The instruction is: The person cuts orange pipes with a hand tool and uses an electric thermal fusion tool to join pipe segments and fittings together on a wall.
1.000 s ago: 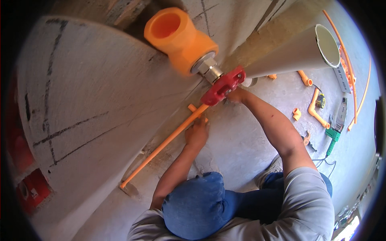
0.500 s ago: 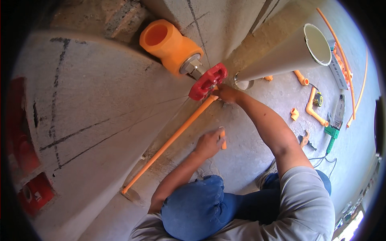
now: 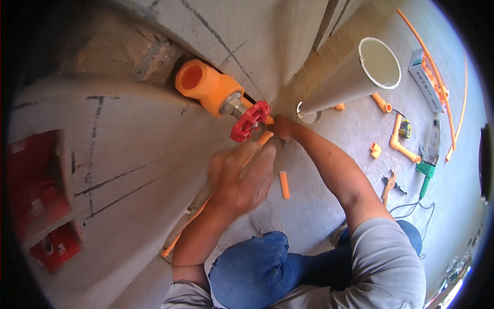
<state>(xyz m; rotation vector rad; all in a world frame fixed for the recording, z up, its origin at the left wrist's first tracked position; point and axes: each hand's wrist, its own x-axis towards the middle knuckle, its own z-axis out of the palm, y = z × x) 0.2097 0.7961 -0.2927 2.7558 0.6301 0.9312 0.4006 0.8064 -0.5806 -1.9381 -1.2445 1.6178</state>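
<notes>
My left hand (image 3: 239,180), blurred by motion, is raised over the long orange pipe (image 3: 265,138) with its fingers apart, covering part of the pipe. That pipe slopes along the foot of the wall. Beside the red valve handwheel (image 3: 250,121), my right hand (image 3: 283,127) has its fingers closed at a small orange pipe piece (image 3: 270,120); fingertips and most of the piece are hidden. The wheel belongs to a valve with a big orange body (image 3: 208,87) set at the wall. A short orange pipe offcut (image 3: 284,185) lies on the floor, apart from both hands.
A wide white pipe (image 3: 342,77) stands up from the floor beyond my right hand. Farther right lie an orange elbow (image 3: 375,150), a bent orange pipe (image 3: 399,141), a tape measure (image 3: 406,129), a green-handled pipe welder (image 3: 426,169) with its cord, pipe cutters (image 3: 390,188) and a box of fittings (image 3: 427,82).
My left hand has let go of the short orange offcut, now on the floor, and moved up and left over the long pipe. My right hand stays by the handwheel. The view has shifted slightly.
</notes>
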